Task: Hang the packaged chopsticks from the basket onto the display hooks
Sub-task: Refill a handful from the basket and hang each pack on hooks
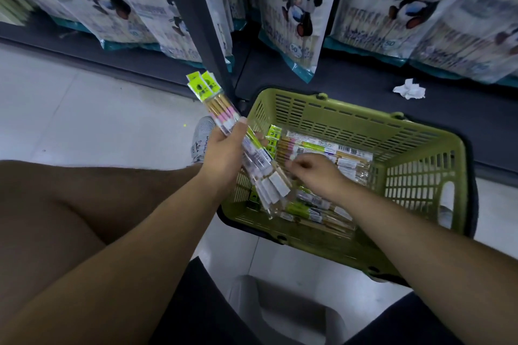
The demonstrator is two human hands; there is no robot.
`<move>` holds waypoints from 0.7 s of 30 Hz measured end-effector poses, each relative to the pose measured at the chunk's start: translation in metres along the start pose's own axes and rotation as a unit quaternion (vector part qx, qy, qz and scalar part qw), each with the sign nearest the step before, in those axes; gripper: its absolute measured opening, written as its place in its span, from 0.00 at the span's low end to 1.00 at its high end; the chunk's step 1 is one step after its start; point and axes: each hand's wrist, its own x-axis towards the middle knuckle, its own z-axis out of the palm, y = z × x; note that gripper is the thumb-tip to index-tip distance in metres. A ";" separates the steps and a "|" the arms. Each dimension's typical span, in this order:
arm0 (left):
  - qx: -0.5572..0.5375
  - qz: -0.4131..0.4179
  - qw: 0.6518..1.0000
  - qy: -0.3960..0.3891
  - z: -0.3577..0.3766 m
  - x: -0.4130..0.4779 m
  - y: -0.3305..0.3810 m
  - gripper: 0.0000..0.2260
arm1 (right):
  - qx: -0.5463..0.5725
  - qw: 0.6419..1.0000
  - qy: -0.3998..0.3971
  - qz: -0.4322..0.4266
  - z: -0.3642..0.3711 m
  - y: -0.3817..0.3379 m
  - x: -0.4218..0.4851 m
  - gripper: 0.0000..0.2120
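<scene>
Fingers [238,131] of the left hand [224,151] are wrapped round a chopstick bundle [217,105]; right hand [315,173] fingers are curled just above packs [347,161] in the basket [420,165], hold unclear.

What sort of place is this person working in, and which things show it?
Most likely a shop aisle. Rows of identical panda-printed packs hang along a dark shelf unit, and a green shopping basket of packaged chopsticks sits on the pale floor.

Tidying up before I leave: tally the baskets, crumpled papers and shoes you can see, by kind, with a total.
Green basket: 1
Crumpled white paper: 1
Grey shoe: 1
Total: 3
</scene>
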 end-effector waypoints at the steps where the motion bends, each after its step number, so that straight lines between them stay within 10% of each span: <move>1: 0.006 0.004 1.000 -0.004 -0.002 0.002 0.000 0.08 | -0.061 0.998 0.012 0.016 -0.002 0.016 0.006 0.12; 9: 0.025 0.003 1.000 -0.011 -0.008 0.005 -0.010 0.04 | -0.370 0.929 0.004 0.024 0.007 0.081 0.035 0.48; 21: 0.032 0.004 0.999 -0.003 -0.001 0.007 -0.008 0.05 | -0.302 0.951 0.063 -0.012 0.008 0.093 0.049 0.21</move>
